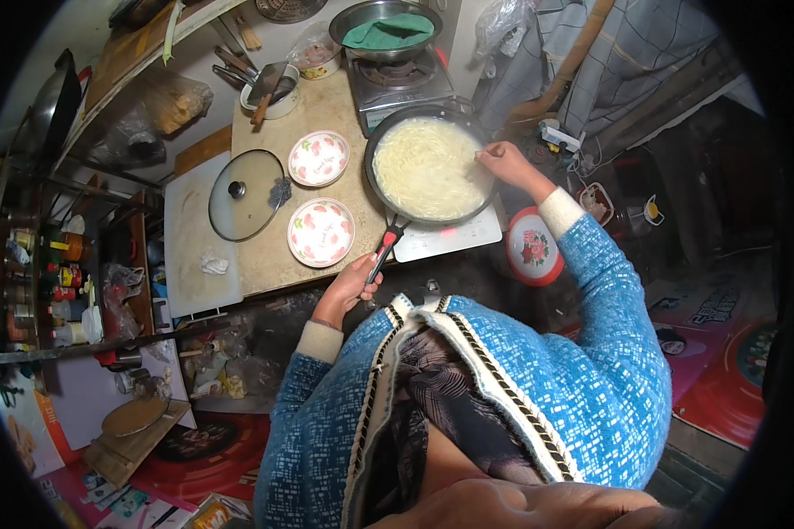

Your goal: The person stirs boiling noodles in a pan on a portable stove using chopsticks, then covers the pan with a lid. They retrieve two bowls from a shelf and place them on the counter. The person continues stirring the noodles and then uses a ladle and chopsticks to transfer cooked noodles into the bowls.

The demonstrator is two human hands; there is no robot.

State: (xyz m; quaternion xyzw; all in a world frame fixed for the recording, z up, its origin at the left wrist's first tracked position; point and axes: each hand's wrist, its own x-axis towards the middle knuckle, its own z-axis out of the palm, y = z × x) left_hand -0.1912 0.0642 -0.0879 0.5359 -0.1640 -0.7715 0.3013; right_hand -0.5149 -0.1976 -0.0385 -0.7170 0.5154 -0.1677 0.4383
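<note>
A dark frying pan sits on a white flat cooker, filled with noodles in pale, cloudy liquid. My left hand is closed around the pan's black and red handle. Over the pan's right rim, my right hand is held with its fingers pinched together; whatever they may hold is too small to tell. Two white bowls with a pink floral pattern, the far bowl and the near bowl, stand left of the pan. Beside them lies a glass lid with a black knob.
Behind the pan, a gas stove bears a metal basin with a green cloth. A cleaver rests across a white pot at the back left. A red-rimmed floral lid or basin is at the right, below counter height.
</note>
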